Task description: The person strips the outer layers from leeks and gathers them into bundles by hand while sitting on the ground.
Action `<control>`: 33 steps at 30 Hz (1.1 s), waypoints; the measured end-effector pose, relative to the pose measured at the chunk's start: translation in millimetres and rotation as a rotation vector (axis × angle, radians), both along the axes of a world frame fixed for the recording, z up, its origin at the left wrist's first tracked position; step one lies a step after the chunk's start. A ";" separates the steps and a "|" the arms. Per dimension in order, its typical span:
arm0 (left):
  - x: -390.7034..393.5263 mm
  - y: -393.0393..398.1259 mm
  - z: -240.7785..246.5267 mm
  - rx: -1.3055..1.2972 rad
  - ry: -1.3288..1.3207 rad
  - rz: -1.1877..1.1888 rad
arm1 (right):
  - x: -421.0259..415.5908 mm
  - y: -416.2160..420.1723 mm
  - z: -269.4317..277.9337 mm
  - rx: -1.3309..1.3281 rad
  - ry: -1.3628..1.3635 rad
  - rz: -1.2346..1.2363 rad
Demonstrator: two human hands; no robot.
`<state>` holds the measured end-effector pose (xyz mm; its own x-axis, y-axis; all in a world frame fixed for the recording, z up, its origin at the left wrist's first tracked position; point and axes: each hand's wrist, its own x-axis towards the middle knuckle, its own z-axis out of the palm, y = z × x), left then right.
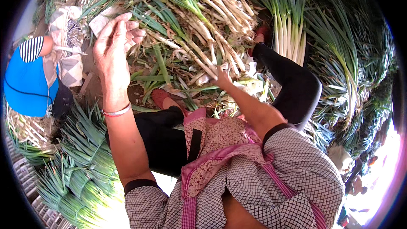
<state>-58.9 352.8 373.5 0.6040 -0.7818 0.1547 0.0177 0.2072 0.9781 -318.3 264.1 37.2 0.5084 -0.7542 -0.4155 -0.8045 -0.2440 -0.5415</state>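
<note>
My left hand [116,41] is raised on the left, fingers loosely curled and spread, with nothing seen in it. A red and silver bracelet [117,111] circles that wrist. Low in front of me, my right hand [223,79] is closed around the pale root ends of one or two green onions [197,55]. Their stalks slant up and left across a heap of untrimmed green onions [222,9] with dry, dirty roots. Some fingers of this hand are hidden. Peeled leaves and skins [178,82] litter the ground between my feet.
At right, cleaned green onions [289,35] lean beside my knee, near a larger pile [343,54]. Tied green onion bundles [86,171] lie lower left by plastic crates [25,175]. Another person in blue [27,79] sits at left. A pale flat piece [101,22] lies behind my left hand.
</note>
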 end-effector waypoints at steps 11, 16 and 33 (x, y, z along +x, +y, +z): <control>0.0 4.1 -33.1 0.066 0.139 0.025 | 1.9 7.5 227.0 -0.118 -0.555 0.178; -42.6 -17.2 -81.6 0.298 0.695 -0.075 | -48.7 72.6 268.9 0.035 -0.570 0.188; -4.1 -45.7 -112.9 -0.016 0.839 -0.154 | -27.4 52.9 285.4 0.387 -0.972 -0.501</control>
<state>-63.0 307.1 260.6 0.4102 -0.8663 -0.2849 0.7646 0.1564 0.6253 -345.7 317.0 322.6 0.4205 -0.8691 -0.2606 0.0319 0.3012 -0.9530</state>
